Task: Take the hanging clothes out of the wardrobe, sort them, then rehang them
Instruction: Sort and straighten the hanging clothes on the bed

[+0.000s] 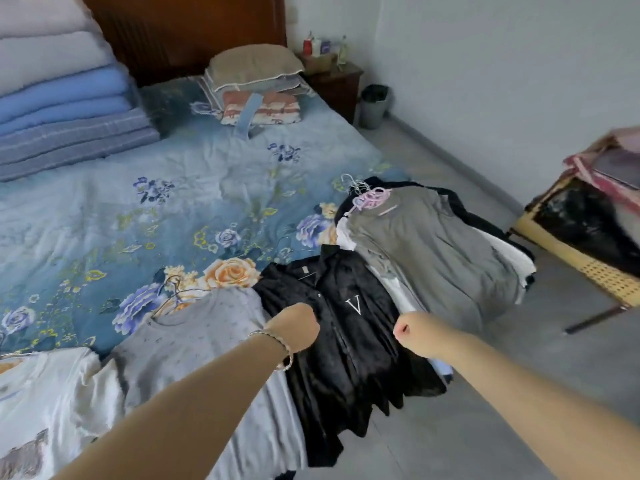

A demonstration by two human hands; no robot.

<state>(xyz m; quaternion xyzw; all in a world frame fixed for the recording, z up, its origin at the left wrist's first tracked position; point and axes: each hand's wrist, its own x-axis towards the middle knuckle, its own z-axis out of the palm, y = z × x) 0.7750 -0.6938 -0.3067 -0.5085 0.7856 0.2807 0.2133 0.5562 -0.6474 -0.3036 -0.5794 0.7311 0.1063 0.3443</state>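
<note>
The black shirt (346,327) with the white V lies on the near edge of the bed (138,209), collar pointing away towards the middle of the quilt and hem hanging over the edge towards the person. Its long axis therefore runs straight out from the body. The left hand (294,327) sits on its left flank and the right hand (412,327) on its right flank, level with each other just below the V, so neither is nearer. Both are closed into fists on the black fabric and seem to pinch it (the fingertips are tucked under the knuckles and hidden).

The shirt is hemmed in on both sides. To the left, touching it, lies a grey dotted tee (194,334) on a wire hanger (173,289), and further left a white tee (45,393). To the right is a stacked pile topped by a grey-brown shirt (426,244), with pink hangers (370,199) bunched at its neck, and the black shirt overlaps that pile's near corner.

Judging by these separate heaps, the sorting is under way – any lift or slide of the black shirt probably has to go along its own axis, or it will drag a neighbour with it. No hanger shows in it. The wardrobe is out of view; a cluttered chair (588,244) stands on the floor to the right.
</note>
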